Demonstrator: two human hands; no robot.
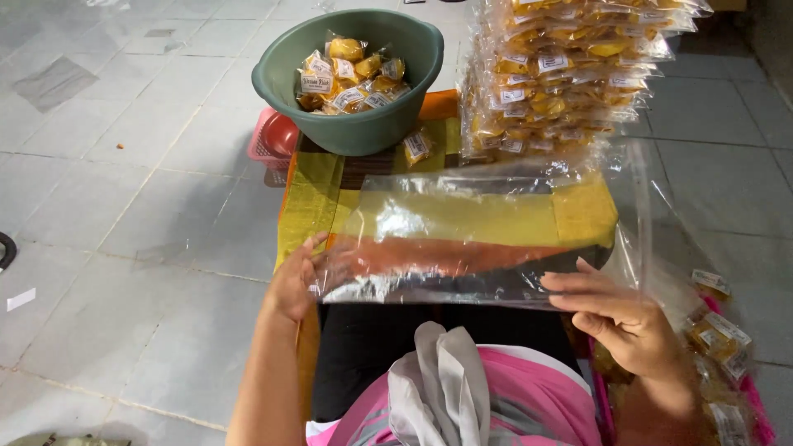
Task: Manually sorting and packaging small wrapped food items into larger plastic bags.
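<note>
Clear plastic bag (462, 239) stretched between left hand (291, 285) and right hand (624, 318), fingers seemingly pinching its edges.

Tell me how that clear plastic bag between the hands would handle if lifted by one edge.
The clear plastic bag is probably floppy: it wrinkles and sags between the left hand and right hand. Likely very light, being thin and see-through. Its glossy shine suggests it may slip.

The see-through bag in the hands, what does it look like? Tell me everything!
The clear plastic bag is big, thin and shiny, with crinkles that catch the light. It looks empty. It is held out flat and wide over a yellow and orange cloth, which shows through it. The left hand grips its left edge and the right hand holds its right end.
</note>
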